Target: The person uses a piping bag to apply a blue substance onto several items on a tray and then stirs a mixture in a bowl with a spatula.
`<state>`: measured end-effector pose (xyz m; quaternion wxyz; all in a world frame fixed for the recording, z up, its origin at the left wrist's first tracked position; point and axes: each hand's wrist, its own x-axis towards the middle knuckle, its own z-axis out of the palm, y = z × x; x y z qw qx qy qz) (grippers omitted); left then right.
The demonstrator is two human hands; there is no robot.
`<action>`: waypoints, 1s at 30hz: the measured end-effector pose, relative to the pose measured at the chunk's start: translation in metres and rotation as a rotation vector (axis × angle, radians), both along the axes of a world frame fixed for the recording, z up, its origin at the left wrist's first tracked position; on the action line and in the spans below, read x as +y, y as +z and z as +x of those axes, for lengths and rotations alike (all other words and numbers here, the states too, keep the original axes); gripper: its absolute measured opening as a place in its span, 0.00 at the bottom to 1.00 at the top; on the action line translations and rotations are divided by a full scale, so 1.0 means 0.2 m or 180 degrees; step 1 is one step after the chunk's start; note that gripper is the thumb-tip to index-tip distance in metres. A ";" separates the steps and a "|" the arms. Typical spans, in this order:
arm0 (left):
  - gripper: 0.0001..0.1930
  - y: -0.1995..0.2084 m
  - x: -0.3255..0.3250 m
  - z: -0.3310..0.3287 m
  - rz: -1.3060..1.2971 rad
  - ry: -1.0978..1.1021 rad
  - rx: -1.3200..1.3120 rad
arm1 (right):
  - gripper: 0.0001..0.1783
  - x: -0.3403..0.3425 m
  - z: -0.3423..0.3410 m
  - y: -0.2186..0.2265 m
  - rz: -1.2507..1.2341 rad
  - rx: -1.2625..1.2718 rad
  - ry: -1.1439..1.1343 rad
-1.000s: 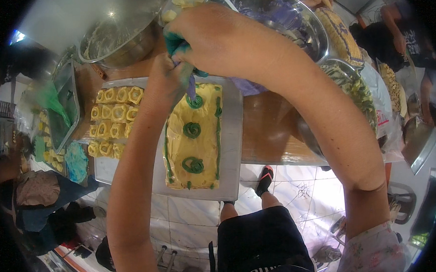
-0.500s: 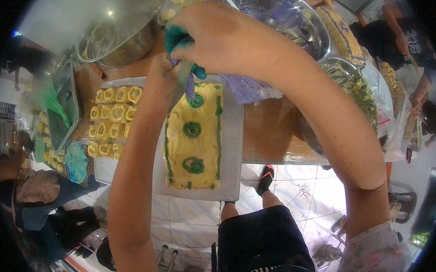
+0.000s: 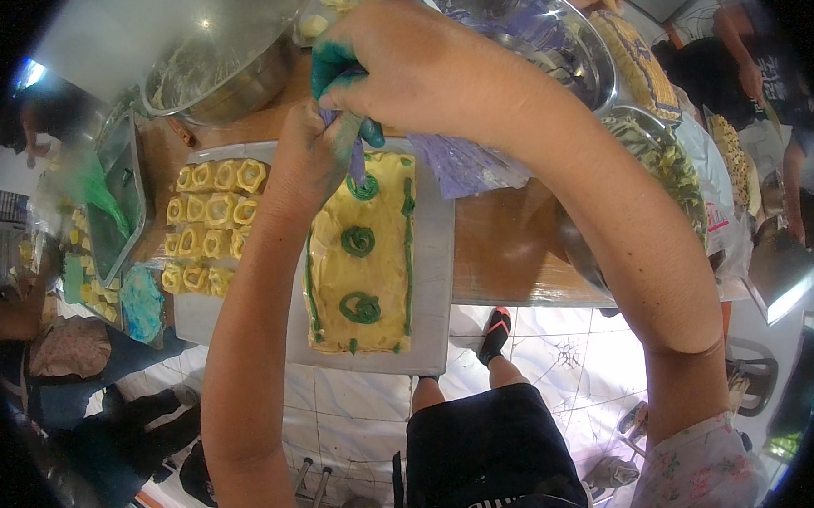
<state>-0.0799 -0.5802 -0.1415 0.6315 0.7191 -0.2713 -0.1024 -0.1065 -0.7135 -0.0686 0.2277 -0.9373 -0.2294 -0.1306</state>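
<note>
Just below the grip: yellow cake [image 3: 340, 280], three green swirls [image 3: 358, 241] piped.
Left hand [image 3: 319, 149] and right hand [image 3: 385, 60] clasp a purple piping bag [image 3: 357, 161] over the nearest swirl; the two farther show no purple.

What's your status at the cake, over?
Left hand and right hand closed on purple piping bag, tip at far green swirl. Yellow cake on pale tray. Left forearm hides some small pastries.

White lettering [image 3: 480, 506] curves across the wearer's black garment [image 3: 493, 445], only partly showing; near the tabletop's [image 3: 506, 241] right edge, red print [image 3: 716, 217] pops on a white plastic bag [image 3: 708, 179]; beyond, pale characters [image 3: 769, 78] dot a co-worker's dark shirt [image 3: 785, 101], too small to read.
</note>
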 end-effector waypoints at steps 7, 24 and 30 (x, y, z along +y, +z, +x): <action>0.12 0.00 -0.01 0.01 0.0038 0.0011 -0.0017 | 0.13 -0.01 0.07 -0.08 0.0245 -0.0492 0.0188; 0.13 -0.01 -0.01 0.00 0.0113 0.0025 0.0117 | 0.14 -0.02 0.09 -0.11 0.0128 -0.0727 0.0281; 0.11 -0.05 -0.01 0.01 0.0060 0.0005 0.0274 | 0.15 -0.01 0.11 -0.12 -0.0131 -0.0733 0.0299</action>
